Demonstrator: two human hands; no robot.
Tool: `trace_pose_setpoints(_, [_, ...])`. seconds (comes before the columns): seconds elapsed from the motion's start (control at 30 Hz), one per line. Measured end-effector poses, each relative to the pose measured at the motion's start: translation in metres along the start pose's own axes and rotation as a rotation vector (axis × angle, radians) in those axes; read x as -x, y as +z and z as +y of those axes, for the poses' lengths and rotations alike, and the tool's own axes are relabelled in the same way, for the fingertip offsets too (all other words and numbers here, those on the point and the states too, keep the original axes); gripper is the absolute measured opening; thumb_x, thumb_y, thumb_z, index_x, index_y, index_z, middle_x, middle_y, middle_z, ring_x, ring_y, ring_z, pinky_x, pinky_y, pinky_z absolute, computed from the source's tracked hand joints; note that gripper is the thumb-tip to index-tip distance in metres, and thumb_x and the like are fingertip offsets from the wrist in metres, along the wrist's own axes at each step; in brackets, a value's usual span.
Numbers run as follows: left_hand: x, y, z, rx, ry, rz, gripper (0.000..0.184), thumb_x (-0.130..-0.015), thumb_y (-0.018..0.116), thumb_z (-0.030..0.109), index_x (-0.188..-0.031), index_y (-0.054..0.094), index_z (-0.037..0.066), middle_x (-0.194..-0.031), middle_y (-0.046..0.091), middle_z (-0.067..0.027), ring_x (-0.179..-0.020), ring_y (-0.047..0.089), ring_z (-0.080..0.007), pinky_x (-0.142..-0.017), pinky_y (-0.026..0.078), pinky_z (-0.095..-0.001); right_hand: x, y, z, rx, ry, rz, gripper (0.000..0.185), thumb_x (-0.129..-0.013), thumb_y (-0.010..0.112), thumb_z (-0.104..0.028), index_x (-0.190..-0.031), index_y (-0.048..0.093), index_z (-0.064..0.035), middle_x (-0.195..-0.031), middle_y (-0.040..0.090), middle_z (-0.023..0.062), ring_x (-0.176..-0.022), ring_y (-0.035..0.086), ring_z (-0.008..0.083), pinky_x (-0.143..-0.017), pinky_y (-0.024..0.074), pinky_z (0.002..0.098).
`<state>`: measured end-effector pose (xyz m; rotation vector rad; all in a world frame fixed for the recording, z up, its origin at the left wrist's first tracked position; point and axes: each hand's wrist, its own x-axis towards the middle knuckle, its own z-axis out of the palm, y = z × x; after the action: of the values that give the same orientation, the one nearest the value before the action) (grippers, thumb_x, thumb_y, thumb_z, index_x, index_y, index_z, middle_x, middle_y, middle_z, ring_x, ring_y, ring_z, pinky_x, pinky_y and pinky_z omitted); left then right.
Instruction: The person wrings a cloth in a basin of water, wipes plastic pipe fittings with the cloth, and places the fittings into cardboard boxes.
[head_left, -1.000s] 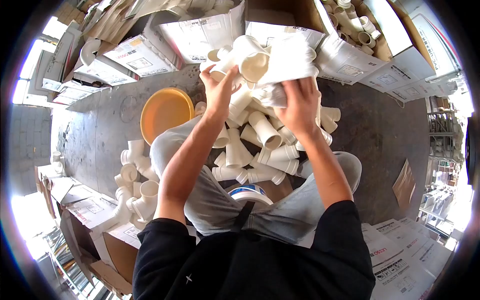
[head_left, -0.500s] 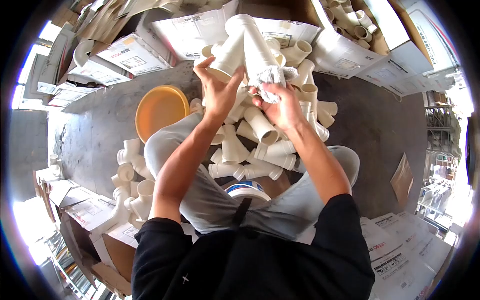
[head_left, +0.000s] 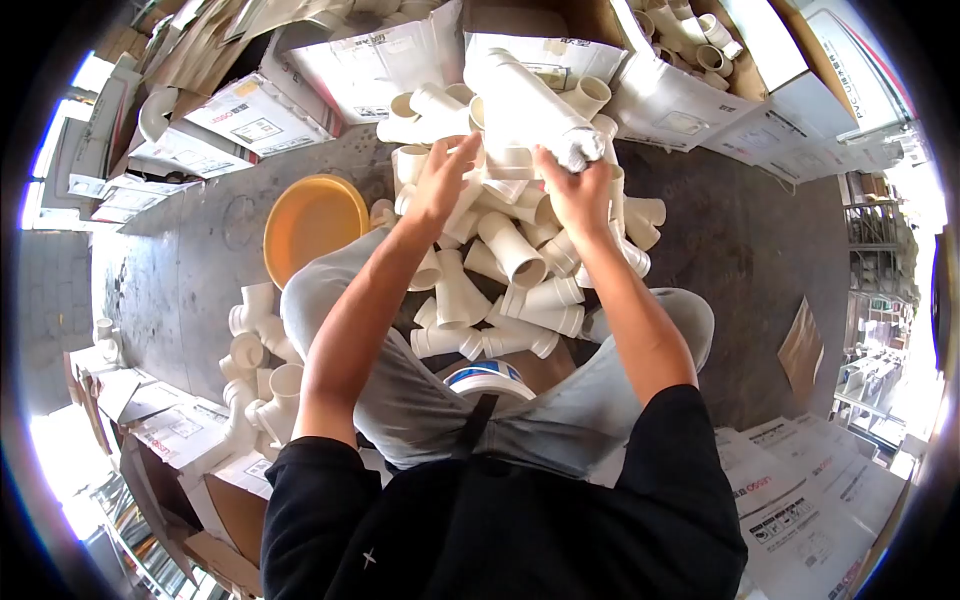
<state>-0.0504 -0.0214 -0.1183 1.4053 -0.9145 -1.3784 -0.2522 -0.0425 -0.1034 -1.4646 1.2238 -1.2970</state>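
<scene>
Now the pale branched fitting [head_left: 525, 105] sits just beyond and between the two grips, above the heap of similar fittings [head_left: 512, 250]. Half a second ago its long limb stood nearly upright ahead of the right grip [head_left: 583, 200]; it has since swung to slope down from upper left, its lower end at the bunched cloth [head_left: 582, 150]. That puts the contact between cloth and plastic at this end, where the handling seems centred. The right grip is closed around the cloth, thumb toward the fitting. The left grip [head_left: 440, 190] has its fingers partly straightened beside the fitting's near left edge; glare whitens the plastic there, so I can't tell whether it has hold. Left of that grip rests a yellow basin [head_left: 283, 245]; beyond both grips stand cardboard boxes [head_left: 375, 75].
</scene>
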Motion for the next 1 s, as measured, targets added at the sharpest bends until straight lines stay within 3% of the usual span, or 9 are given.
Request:
trace_pose_setpoints(0.13, [-0.005,-0.015,0.012,0.335,-0.23,-0.105,0.089,-0.094,0.059,0.07,-0.145,0.046,-0.002,-0.13,0.058,-0.0226,-0.111,0.062,-0.0322,-0.098,0.052,-0.0438,0.01,-0.01,-0.011,0.648,-0.71,-0.131,0.022,-0.069,0.084,-0.019,-0.088,0.076,-0.012,-0.084,0.072,0.0076,-0.074,0.072,0.0234,-0.061,0.0579,0.0387])
trace_pose_setpoints(0.27, [0.005,-0.007,0.011,0.657,-0.312,-0.258,0.073,-0.096,0.064,0.061,-0.138,0.054,0.002,-0.121,0.07,-0.0153,-0.106,0.071,-0.0248,-0.095,0.058,-0.0426,0.023,-0.005,-0.012,0.801,-0.986,-0.439,0.008,-0.069,0.075,-0.012,-0.076,0.07,-0.011,-0.087,0.067,0.0065,-0.083,0.071,0.0227,-0.064,0.0588,0.0373])
trace_pose_setpoints(0.33, [0.005,-0.006,0.008,0.678,-0.3,-0.145,0.063,-0.097,0.07,0.044,-0.141,0.051,0.004,-0.124,0.067,-0.0152,-0.108,0.069,-0.028,-0.096,0.056,-0.0423,0.033,0.011,-0.009,0.838,-0.867,-0.397,0.009,-0.072,0.071,-0.01,-0.081,0.069,-0.0106,-0.088,0.068,0.0073,-0.088,0.072,0.0242,-0.066,0.06,0.0387])
trace_pose_setpoints(0.47, [-0.004,-0.001,-0.008,0.736,-0.174,-0.061,0.068,-0.095,0.073,0.044,-0.141,0.05,0.0,-0.124,0.068,-0.0169,-0.108,0.069,-0.0291,-0.099,0.056,-0.0445,0.045,0.032,-0.011,0.571,-0.37,-0.349,0.023,-0.082,0.071,-0.008,-0.105,0.067,-0.0067,-0.088,0.072,0.0091,-0.076,0.073,0.0274,-0.065,0.0596,0.0385])
trace_pose_setpoints(0.6, [0.0,0.003,-0.01,0.724,0.038,-0.024,0.054,-0.098,0.073,0.032,-0.136,0.052,-0.001,-0.122,0.066,-0.0151,-0.111,0.068,-0.0263,-0.097,0.056,-0.0424,0.033,0.037,-0.006,-0.685,0.616,-0.371,0.028,-0.089,0.079,-0.021,-0.107,0.064,-0.0056,-0.084,0.067,0.007,-0.061,0.063,0.0169,-0.05,0.0467,0.0289])
trace_pose_setpoints(0.67, [0.003,0.006,0.0,0.612,0.224,-0.002,0.049,-0.098,0.073,0.026,-0.134,0.053,-0.001,-0.12,0.066,-0.014,-0.112,0.067,-0.0246,-0.096,0.057,-0.0412,0.028,0.034,-0.006,-0.897,0.696,-0.355,0.04,-0.087,0.084,-0.028,-0.114,0.061,-0.008,-0.087,0.064,0.0013,-0.062,0.058,0.0111,-0.05,0.0412,0.0245])
trace_pose_setpoints(0.8, [-0.002,0.008,0.004,0.419,0.318,0.243,0.082,-0.086,0.084,0.01,-0.14,0.023,-0.003,-0.128,0.052,-0.0203,-0.118,0.06,-0.0291,-0.1,0.055,-0.0378,0.022,0.036,-0.016,-0.779,0.758,-0.182,0.042,-0.095,0.071,-0.046,-0.12,0.062,-0.0125,-0.092,0.062,-0.0004,-0.072,0.058,0.0101,-0.054,0.0384,0.0261])
trace_pose_setpoints(0.83, [-0.001,0.009,0.007,0.359,0.368,0.249,0.088,-0.084,0.086,0.012,-0.141,0.02,-0.002,-0.128,0.05,-0.0215,-0.12,0.058,-0.0285,-0.101,0.054,-0.0382,0.021,0.034,-0.011,-0.674,0.714,-0.175,0.046,-0.093,0.066,-0.057,-0.122,0.058,-0.0226,-0.099,0.065,-0.0068,-0.081,0.06,0.0093,-0.059,0.037,0.0257])
trace_pose_setpoints(1.0, [0.0,-0.006,0.015,0.21,0.369,0.193,0.076,-0.087,0.081,0.009,-0.143,0.03,0.001,-0.125,0.06,-0.0202,-0.111,0.066,-0.0272,-0.092,0.059,-0.0402,0.01,0.017,0.011,-0.713,0.6,0.08,0.046,-0.098,0.061,-0.054,-0.119,0.06,-0.013,-0.099,0.067,0.0003,-0.081,0.063,0.0123,-0.061,0.0459,0.0286])
